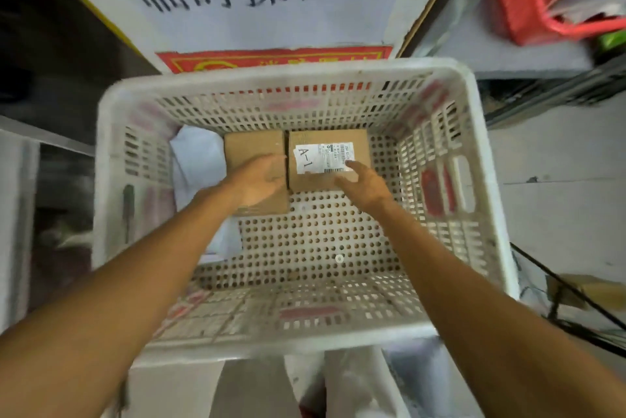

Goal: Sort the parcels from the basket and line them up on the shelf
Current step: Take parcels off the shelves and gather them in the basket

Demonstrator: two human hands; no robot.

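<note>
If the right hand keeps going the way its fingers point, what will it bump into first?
Most likely the cardboard box with the A-1 label. The right hand reaches up and left toward it, with its fingertips already over the label's lower edge. Whether they touch it is unclear.

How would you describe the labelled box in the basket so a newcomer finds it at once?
Look into the big white slotted basket, where two brown cardboard boxes sit side by side near the far wall. Take the right-hand box, which the right hand touches. Unlike the plain box beside it and the white bag further left, it carries a white label marked A-1.
</note>
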